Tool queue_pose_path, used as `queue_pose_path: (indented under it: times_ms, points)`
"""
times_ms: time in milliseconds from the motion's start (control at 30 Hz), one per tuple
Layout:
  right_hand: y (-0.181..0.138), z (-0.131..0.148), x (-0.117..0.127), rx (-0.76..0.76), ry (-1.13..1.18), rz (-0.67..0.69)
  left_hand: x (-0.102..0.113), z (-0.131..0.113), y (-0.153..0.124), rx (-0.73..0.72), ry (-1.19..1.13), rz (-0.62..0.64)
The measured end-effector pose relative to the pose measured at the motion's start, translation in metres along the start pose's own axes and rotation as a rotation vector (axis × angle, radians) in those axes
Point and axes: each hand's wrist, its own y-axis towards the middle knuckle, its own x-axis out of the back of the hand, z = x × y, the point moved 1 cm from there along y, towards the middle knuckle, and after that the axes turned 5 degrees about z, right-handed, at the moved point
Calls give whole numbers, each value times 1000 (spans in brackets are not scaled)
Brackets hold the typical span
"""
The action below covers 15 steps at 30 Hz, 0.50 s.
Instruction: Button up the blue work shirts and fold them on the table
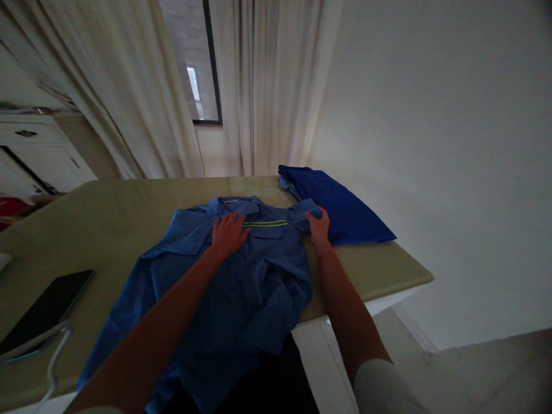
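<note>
A blue long-sleeved work shirt (224, 287) with yellow-green stripes across the chest lies on the table, collar toward the far side. Its lower part hangs over the near edge. My left hand (229, 232) rests flat on the chest just below the collar, fingers spread. At the shirt's right side, my right hand (318, 223) pinches the sleeve between thumb and fingers, close to a darker blue folded cloth (340, 204). The far end of that sleeve is partly hidden behind my right hand.
The table (125, 204) has a greenish-tan top. On its left lies a dark tablet (47, 307) with a white cable (52, 368). A white wall (452, 172) stands on the right, curtains (276, 86) at the back, a white cabinet (38, 149) at far left.
</note>
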Motion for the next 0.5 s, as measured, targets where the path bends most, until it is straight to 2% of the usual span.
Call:
queue_pose_path:
  times_ms: [100, 167, 200, 300, 367, 433, 500]
  points:
    - [-6, 9, -3, 199, -166, 94, -20, 22, 24, 30, -88, 145]
    - [-6, 11, 0, 251, -183, 62, -29, 41, 34, 94, -120, 206]
    - [-6, 11, 1, 246, -187, 38, -31, 49, 37, 114, -124, 197]
    - [-9, 11, 3, 199, -238, 27, -29, 60, 42, 141, -141, 38]
    - [-14, 14, 2, 245, -313, 16, -21, 55, 38, 94, -177, -108]
    - [-21, 24, -2, 337, -364, -6, -10, 40, 26, -28, -239, -177]
    - [-30, 36, -7, 388, -338, 47, 5, 19, 1, -187, -306, -178]
